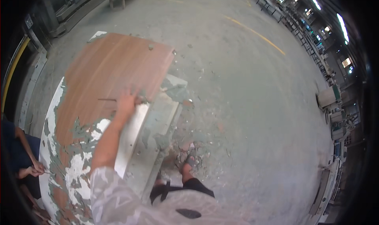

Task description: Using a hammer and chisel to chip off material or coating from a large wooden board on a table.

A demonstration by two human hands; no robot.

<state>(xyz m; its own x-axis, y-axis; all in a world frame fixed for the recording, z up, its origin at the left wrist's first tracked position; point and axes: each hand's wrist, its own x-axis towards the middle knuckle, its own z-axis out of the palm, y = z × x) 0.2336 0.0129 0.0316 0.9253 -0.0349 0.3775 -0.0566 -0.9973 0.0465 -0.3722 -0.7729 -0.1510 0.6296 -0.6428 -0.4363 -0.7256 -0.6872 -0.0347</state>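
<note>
My left hand (128,100), blurred by motion, reaches over a large board near its right edge. Its fingers look closed on a thin dark rod-like tool (106,99), whose tip sticks out to the left of the hand; the rest is hidden. The board has a bare brown wood-grain top (118,61), with torn grey-green film (75,130) and white patches (77,177) on its nearer part. Grey-green bits lie beside my fingers. My right hand is not in view.
Pale boards (164,110) are stacked under the right edge of the brown one. A co-worker's hands (36,168) hold a thin tool at the left edge. Scraps (201,152) litter the concrete floor around my foot (187,166). Machines (335,118) line the far right.
</note>
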